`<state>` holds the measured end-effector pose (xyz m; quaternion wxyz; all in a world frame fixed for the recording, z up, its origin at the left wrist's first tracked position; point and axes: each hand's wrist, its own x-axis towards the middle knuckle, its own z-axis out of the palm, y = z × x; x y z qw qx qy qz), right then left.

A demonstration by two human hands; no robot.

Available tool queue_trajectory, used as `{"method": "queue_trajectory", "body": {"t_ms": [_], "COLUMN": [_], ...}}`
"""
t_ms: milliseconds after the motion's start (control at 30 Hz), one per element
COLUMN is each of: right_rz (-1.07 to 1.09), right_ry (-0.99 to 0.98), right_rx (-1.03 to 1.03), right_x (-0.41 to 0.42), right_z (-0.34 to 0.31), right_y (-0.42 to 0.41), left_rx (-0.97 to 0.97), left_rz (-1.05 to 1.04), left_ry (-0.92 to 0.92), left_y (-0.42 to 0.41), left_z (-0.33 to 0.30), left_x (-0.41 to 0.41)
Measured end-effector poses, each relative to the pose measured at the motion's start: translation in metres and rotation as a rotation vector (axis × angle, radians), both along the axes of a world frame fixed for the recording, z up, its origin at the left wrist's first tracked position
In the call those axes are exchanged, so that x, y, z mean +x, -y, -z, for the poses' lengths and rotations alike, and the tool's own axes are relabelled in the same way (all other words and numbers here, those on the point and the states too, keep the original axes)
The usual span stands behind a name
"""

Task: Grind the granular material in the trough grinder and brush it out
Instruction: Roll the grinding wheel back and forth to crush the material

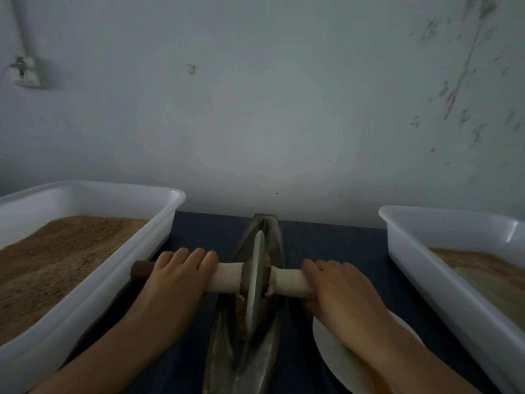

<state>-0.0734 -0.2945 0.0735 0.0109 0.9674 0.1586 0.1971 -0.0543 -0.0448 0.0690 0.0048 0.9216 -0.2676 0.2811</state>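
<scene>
A dark metal trough grinder (pixel 244 356) runs front to back down the middle of the table. Its disc wheel (pixel 254 280) stands upright in the groove, with brown granular material (pixel 241 308) beside and under it. A pale axle handle (pixel 227 275) passes through the wheel, with a dark end at the left. My left hand (pixel 179 275) lies over the left half of the axle with fingers curled on it. My right hand (pixel 332 288) grips the right half.
A white tub (pixel 119 268) of brown granules stands at the left. Another white tub (pixel 420 268) with finer brown powder stands at the right. A white plate (pixel 335 356) lies under my right forearm. A wall rises close behind the table.
</scene>
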Motion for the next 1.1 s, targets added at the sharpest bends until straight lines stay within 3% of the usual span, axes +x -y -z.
{"method": "queue_trajectory", "body": {"t_ms": [467, 900, 1100], "right_rz": [0.099, 0.036, 0.015], "right_ry": [0.137, 0.024, 0.001], "right_rx": [-0.037, -0.001, 0.019], "right_x": [0.071, 0.023, 0.007], "right_z": [0.005, 0.01, 0.01], "right_y": [0.011, 0.005, 0.004], "left_rx": [-0.077, -0.013, 0.039], "left_rz": [-0.084, -0.053, -0.03], "left_ry": [0.089, -0.024, 0.006], "left_y": [0.027, 0.011, 0.007], "left_z": [0.001, -0.003, -0.007], "left_x": [0.073, 0.018, 0.008]}}
